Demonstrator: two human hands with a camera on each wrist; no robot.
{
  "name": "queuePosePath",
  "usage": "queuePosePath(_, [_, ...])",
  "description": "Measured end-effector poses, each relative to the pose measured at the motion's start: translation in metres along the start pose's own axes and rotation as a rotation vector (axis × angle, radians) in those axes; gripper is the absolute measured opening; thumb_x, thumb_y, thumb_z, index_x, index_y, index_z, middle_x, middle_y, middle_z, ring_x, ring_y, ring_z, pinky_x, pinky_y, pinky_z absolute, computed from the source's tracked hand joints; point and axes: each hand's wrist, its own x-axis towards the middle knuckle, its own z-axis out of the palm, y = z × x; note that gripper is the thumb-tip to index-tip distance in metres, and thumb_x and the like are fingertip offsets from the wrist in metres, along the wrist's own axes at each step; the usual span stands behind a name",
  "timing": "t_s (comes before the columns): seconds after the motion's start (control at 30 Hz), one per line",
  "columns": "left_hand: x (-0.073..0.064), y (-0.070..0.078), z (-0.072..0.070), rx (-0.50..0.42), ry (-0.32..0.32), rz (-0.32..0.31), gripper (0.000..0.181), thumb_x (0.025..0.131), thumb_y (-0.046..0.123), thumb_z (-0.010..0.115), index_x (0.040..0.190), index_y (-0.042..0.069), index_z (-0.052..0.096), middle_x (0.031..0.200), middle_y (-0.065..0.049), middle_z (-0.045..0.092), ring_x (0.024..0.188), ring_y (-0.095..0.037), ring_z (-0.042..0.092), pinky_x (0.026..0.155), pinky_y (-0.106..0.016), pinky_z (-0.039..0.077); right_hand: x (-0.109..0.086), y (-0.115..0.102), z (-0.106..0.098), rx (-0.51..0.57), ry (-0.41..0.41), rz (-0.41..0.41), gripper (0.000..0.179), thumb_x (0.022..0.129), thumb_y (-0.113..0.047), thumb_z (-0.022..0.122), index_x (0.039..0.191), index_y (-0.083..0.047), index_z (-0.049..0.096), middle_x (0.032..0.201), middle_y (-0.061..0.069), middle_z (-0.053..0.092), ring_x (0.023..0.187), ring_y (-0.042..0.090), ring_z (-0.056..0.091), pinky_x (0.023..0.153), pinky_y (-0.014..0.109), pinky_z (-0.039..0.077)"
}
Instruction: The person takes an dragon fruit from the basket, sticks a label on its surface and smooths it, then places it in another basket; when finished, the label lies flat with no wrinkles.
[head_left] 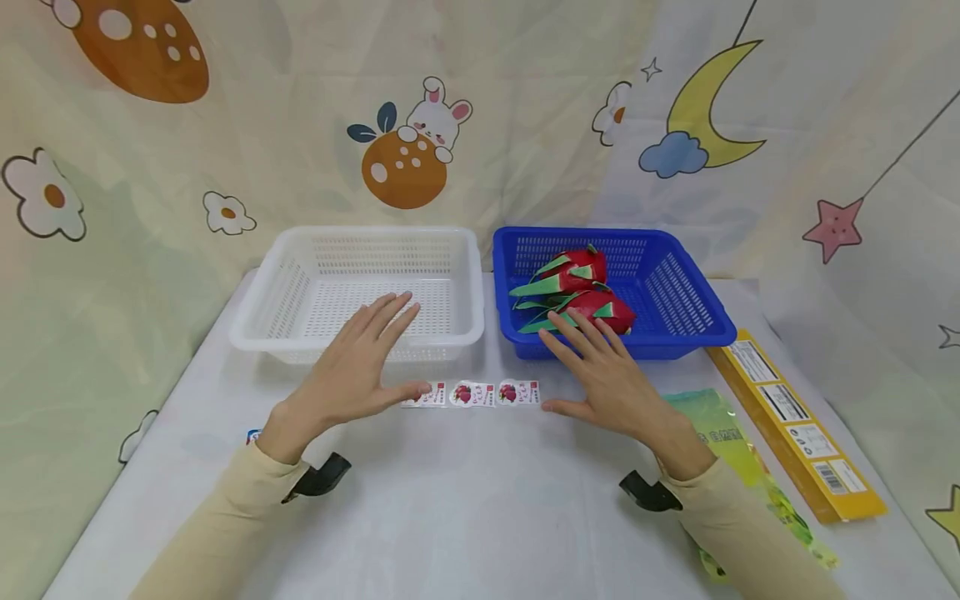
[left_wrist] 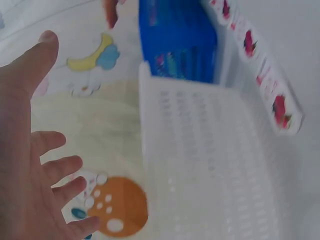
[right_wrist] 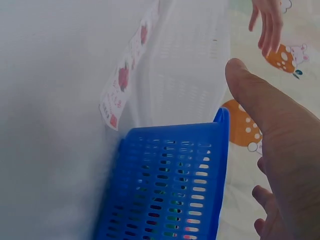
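My left hand (head_left: pixel 351 367) hovers with spread fingers over the front rim of a white plastic basket (head_left: pixel 251 333), which has nothing inside. My right hand (head_left: pixel 609 375) hangs, fingers apart, in front of a blue plastic basket (head_left: pixel 697 333). Inside the blue one lie several red dragon fruits (head_left: pixel 611 308) with green leaf tips, partly covered by the right fingers. Neither hand holds anything. Between the hands, on the table, a row of fruit-printed stickers (head_left: pixel 472 394) lies in front of the baskets; the left thumb overlaps the leftmost one in the head view.
On the right lie a long yellow box (head_left: pixel 806 433) with printed labels and a green plastic packet (head_left: pixel 720 433), partly under the right forearm. A small blue-printed item (head_left: pixel 253 435) peeks out by the left wrist. A patterned cloth (head_left: pixel 525 125) hangs behind the white-covered table (head_left: pixel 480 517).
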Motion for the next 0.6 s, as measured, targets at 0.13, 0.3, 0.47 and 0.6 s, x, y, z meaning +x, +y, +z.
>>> queuePosePath(0.13, [-0.001,-0.018,-0.024,-0.085,0.019,-0.117,0.093,0.08,0.051,0.072,0.151,0.007,0.031,0.155,-0.014,0.033,0.143,-0.034,0.03,0.114,-0.056,0.028,-0.001,0.0,-0.003,0.002,0.021,-0.003,0.096,0.079,-0.066,0.064,0.154,-0.022,0.025,0.163,0.004,0.015,0.151,0.031,0.011,0.121,0.053,0.013])
queuePosePath(0.3, [-0.007,-0.048,-0.053,-0.174,-0.002,-0.323,0.087,0.086,0.046,0.068,0.152,0.007,0.026,0.155,-0.019,0.03,0.142,-0.04,0.028,0.112,-0.063,0.026,-0.001,0.0,-0.007,0.015,0.053,-0.015,0.096,0.079,-0.066,0.064,0.154,-0.021,0.025,0.163,0.004,0.016,0.15,0.031,0.013,0.12,0.054,0.016])
queuePosePath(0.47, [-0.018,-0.068,-0.071,-0.266,0.011,-0.433,0.079,0.089,0.041,0.065,0.152,0.009,0.029,0.155,-0.018,0.032,0.139,-0.042,0.031,0.108,-0.064,0.028,0.003,0.012,-0.015,0.154,0.153,0.066,0.092,0.08,-0.053,0.072,0.152,-0.015,0.03,0.159,0.01,0.027,0.146,0.035,0.025,0.115,0.059,0.024])
queuePosePath(0.6, [-0.023,-0.073,-0.076,-0.318,0.027,-0.448,0.073,0.091,0.037,0.064,0.151,0.01,0.031,0.153,-0.016,0.035,0.137,-0.039,0.034,0.105,-0.06,0.033,0.007,0.059,-0.033,0.411,0.206,0.377,0.082,0.087,-0.041,0.069,0.152,-0.01,0.029,0.156,0.018,0.029,0.144,0.04,0.026,0.114,0.062,0.024])
